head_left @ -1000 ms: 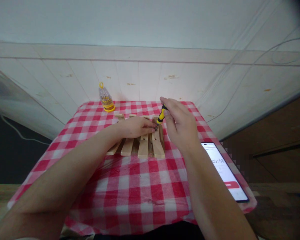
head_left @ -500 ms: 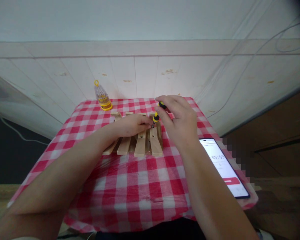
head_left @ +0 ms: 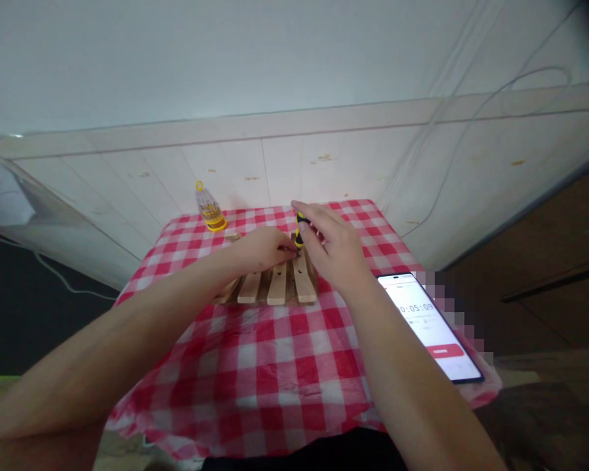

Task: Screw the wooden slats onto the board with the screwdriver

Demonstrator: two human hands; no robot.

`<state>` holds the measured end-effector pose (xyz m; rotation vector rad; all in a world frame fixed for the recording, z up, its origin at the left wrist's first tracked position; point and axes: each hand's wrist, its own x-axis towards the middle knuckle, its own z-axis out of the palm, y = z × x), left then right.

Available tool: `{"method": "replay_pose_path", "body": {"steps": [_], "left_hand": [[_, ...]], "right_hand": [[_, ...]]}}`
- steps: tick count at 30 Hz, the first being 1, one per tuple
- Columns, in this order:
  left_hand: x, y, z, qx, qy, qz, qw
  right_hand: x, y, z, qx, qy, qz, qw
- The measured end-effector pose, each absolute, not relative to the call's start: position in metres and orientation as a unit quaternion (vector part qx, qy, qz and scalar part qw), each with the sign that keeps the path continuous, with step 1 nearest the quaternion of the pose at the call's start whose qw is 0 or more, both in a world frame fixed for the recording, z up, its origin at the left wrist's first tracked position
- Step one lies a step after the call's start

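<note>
My right hand [head_left: 334, 243] is closed around the yellow and black handle of a screwdriver [head_left: 300, 239], which stands nearly upright with its tip down on the rightmost wooden slat [head_left: 303, 282]. Beside that tip, the fingers of my left hand [head_left: 265, 250] are pinched together; what they hold, if anything, is too small to make out. Several pale wooden slats [head_left: 277, 288] lie side by side as one slatted piece, with dark holes in them. My left hand and forearm cover part of the slats on the left.
A clear bottle-shaped case with yellow base and ring [head_left: 210, 210] stands at the table's back left. On the right lies a phone [head_left: 429, 327] showing a timer, partly behind my right forearm. A red and white checked cloth [head_left: 275, 366] covers the table, which stands against a wall.
The screwdriver has gone from leaning right to nearly upright, and my right hand has shifted left with it. My left fingers stay by the tip. The camera view has tilted a little.
</note>
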<state>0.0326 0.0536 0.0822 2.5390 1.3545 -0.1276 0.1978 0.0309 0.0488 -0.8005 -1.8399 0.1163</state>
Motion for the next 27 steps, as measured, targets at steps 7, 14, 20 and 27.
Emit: {"method": "replay_pose_path", "body": {"steps": [7, 14, 20, 27], "left_hand": [[0.026, 0.055, 0.118, 0.846, 0.462, -0.12, 0.237], [0.024, 0.066, 0.099, 0.866, 0.453, -0.037, 0.209], [0.023, 0.066, 0.072, 0.86, 0.464, 0.003, 0.212], [0.027, 0.066, 0.059, 0.874, 0.444, -0.018, 0.196]], "right_hand": [[0.198, 0.035, 0.048, -0.378, -0.739, 0.047, 0.555], [0.195, 0.03, 0.052, -0.369, -0.759, 0.032, 0.536], [0.195, 0.03, 0.052, -0.358, -0.755, 0.018, 0.55], [0.195, 0.038, 0.044, -0.38, -0.735, 0.016, 0.561]]}}
